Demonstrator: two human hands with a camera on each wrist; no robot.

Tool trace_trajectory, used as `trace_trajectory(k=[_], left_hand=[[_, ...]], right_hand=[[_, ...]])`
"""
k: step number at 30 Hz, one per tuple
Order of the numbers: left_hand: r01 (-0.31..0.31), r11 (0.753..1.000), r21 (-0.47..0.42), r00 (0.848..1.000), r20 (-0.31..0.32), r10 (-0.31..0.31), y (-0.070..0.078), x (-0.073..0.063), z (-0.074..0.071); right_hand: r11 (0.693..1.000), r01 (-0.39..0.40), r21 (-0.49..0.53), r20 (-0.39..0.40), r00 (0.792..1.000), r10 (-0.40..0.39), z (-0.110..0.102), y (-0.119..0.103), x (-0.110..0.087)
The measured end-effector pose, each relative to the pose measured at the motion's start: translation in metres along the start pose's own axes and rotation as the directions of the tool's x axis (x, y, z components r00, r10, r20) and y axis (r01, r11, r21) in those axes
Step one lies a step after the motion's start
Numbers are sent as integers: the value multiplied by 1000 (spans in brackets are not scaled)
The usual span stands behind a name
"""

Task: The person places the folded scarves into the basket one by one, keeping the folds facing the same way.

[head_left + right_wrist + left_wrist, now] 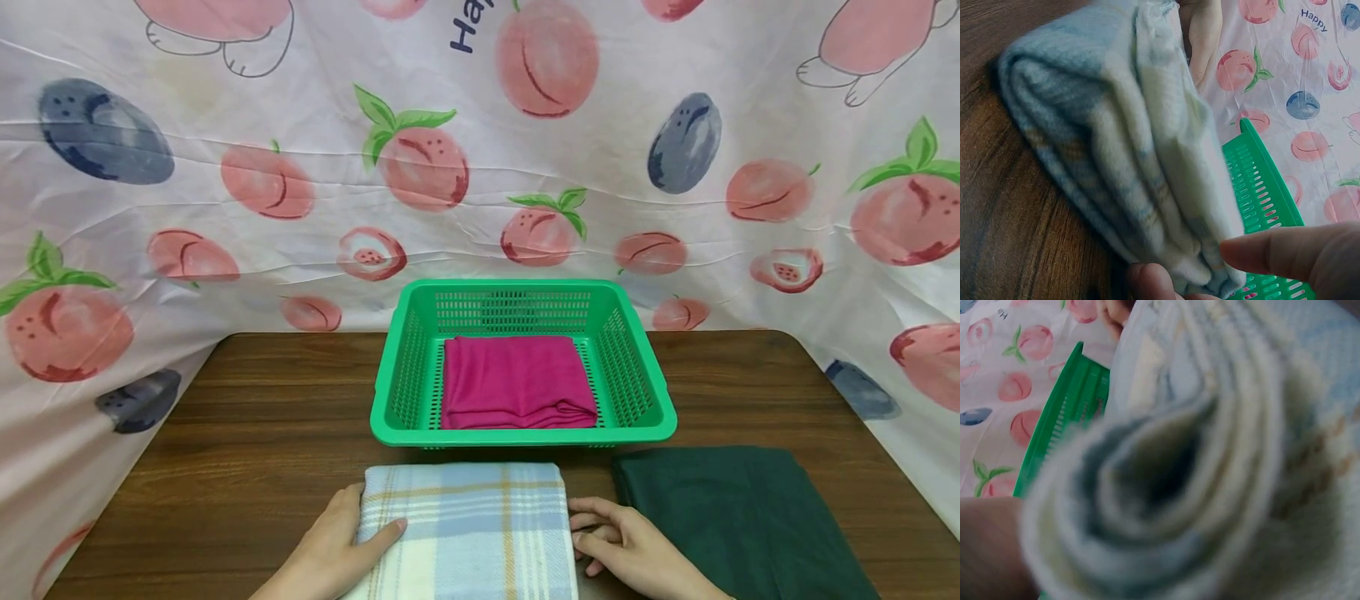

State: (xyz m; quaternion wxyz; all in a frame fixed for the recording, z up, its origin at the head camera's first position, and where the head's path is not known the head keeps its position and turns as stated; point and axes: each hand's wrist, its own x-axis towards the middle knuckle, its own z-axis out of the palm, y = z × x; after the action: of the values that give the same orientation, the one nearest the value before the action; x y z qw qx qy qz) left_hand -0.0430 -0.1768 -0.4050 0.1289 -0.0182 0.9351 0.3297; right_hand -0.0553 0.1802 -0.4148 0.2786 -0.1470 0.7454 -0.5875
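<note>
A folded plaid blanket (pixel 465 533), pale blue, cream and tan, lies at the front middle of the table. My left hand (pixel 333 542) grips its left side, the thumb over the top and the other fingers largely hidden along the edge. Thick rolled layers of the blanket (pixel 1247 425) fill the left wrist view, blurred. At the opposite side my right hand (pixel 626 542) has its loosely bent fingers right at the edge. In the right wrist view, fingertips (pixel 1238 253) are close against the stacked folds.
Behind the blanket stands a green plastic basket (pixel 386 417) with a folded magenta cloth (pixel 517 383) inside. A dark green folded cloth (pixel 742 517) lies to the right on the brown wooden table (pixel 247 433). A fruit-print curtain (pixel 480 233) hangs around the back and sides.
</note>
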Motion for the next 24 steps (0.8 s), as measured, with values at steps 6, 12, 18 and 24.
trace_trajectory(k=[6,12,18,24], left_hand=[[-17,1000,-18,999,-35,16,5,-2,8],[-31,999,-45,998,-64,29,7,-2,14],[8,999,-32,1000,0,-8,6,-5,5],[100,993,-67,991,91,-94,1,-8,-1]], right_hand=[[1000,-5,-9,-10,1000,5,-2,0,-2],[999,-43,-10,-54,998,42,-3,-1,-5],[995,-98,-20,-51,994,97,-4,-4,-7],[982,-169,-85,-42,985,166,-4,-9,-8]])
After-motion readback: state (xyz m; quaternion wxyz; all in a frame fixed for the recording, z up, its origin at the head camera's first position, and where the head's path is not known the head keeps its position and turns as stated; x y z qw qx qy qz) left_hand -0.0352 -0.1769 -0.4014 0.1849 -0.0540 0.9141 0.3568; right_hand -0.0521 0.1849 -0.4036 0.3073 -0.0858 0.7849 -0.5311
